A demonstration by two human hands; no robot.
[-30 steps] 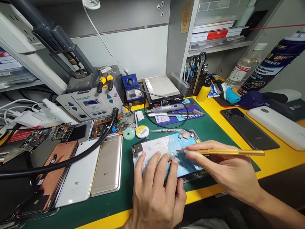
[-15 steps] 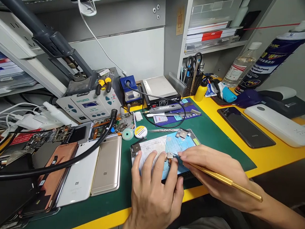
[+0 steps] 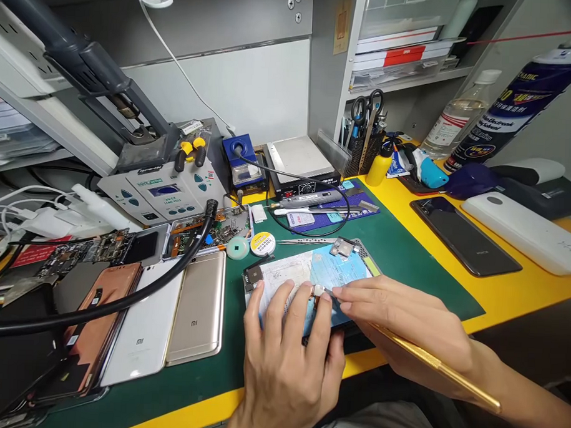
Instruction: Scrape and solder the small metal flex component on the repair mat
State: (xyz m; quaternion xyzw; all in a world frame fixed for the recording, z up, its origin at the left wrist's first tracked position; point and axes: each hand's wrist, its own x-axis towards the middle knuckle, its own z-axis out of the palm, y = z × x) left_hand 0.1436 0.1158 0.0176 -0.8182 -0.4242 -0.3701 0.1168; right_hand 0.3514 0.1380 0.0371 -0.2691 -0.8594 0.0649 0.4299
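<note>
My left hand [image 3: 290,345] lies with fingers spread over a blue-and-white printed pad [image 3: 340,269]. Two of its fingertips press beside a small silver phone part [image 3: 318,290] with a brown flex strip. In my right hand [image 3: 403,324] is a slim gold-handled knife [image 3: 442,366], held like a pen. Its thin metal tip meets the silver part's right side, partly hidden by my fingers. A dark small module [image 3: 254,275] sits on the pad's left corner, and another silver part [image 3: 344,246] lies at its far edge.
Phone backs [image 3: 198,311] and loose boards crowd the left, crossed by a thick black hose [image 3: 137,296]. Tweezers [image 3: 306,241] and a soldering iron [image 3: 309,199] lie beyond the pad. A dark phone [image 3: 467,236] and a spray can [image 3: 514,109] stand right.
The silver part tilts slightly and looks brighter under the knife tip. My right hand and the knife handle have shifted a little right and down; the view has moved slightly.
</note>
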